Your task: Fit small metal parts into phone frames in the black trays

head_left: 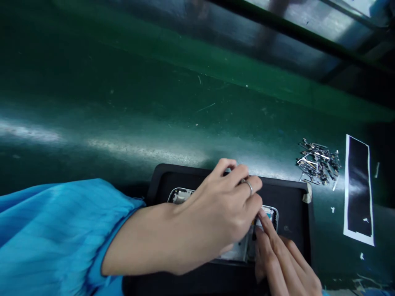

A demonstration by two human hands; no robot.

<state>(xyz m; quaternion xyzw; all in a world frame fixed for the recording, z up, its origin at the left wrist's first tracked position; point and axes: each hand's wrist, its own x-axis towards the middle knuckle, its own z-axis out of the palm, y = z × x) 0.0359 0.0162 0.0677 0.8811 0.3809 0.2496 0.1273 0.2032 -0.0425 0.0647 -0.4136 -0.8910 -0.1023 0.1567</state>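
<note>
At lower centre, a phone frame (236,251) lies uncovered in a black tray (290,197), apparently unfinished. The left hand (228,201) curls over it, the right hand (279,257) extends fingers there; any grasp is hidden. Small parts (319,163) lie loosely heaped at right.

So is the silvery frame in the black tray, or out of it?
In: the silvery frame lies on the black tray, inside its raised rim, partly hidden by the left hand and right hand.
</note>
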